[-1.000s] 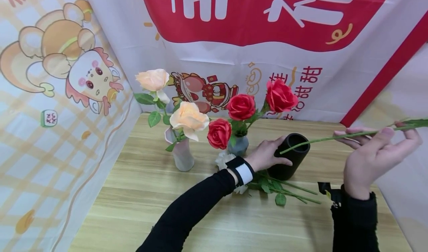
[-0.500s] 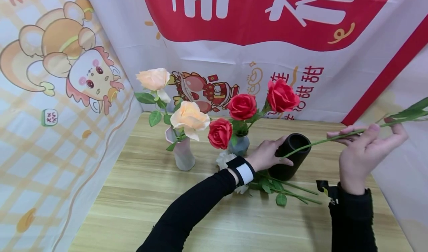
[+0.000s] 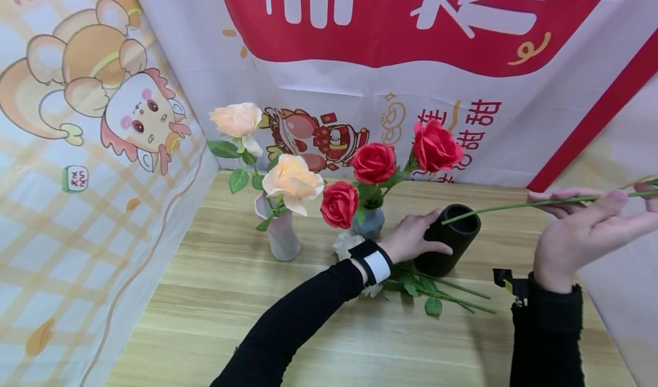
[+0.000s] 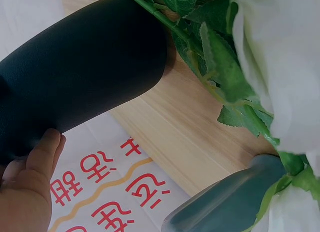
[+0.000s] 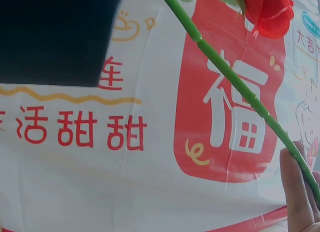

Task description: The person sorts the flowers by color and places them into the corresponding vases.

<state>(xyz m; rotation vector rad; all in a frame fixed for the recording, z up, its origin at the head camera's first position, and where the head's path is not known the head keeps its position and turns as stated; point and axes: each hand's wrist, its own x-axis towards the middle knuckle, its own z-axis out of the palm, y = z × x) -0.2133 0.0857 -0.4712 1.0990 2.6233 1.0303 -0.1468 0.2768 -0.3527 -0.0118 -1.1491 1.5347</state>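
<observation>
In the head view my left hand (image 3: 408, 240) grips the side of a tall black vase (image 3: 458, 245), thumb towards me. The vase stands slightly tilted on the table. My right hand (image 3: 581, 236) pinches a green flower stem (image 3: 493, 209) between thumb and fingers. The stem's cut end appears over the vase mouth; whether it is inside cannot be told. Its flower lies outside the head view. In the right wrist view the bare stem (image 5: 227, 71) runs diagonally. White flowers (image 3: 345, 244) with leafy stems (image 3: 433, 306) lie beside the vase, partly under my left wrist.
A pale pink-grey vase (image 3: 283, 238) with peach roses (image 3: 293, 182) stands at left. Behind my left hand a blue-grey vase (image 3: 369, 222) bears red roses (image 3: 373, 163). A printed cloth backdrop (image 3: 319, 79) rises behind the wooden table (image 3: 216, 307).
My right hand shifts left at first, then back right. The stem's end is now slightly higher and further right over the vase mouth. My left hand keeps its grip.
</observation>
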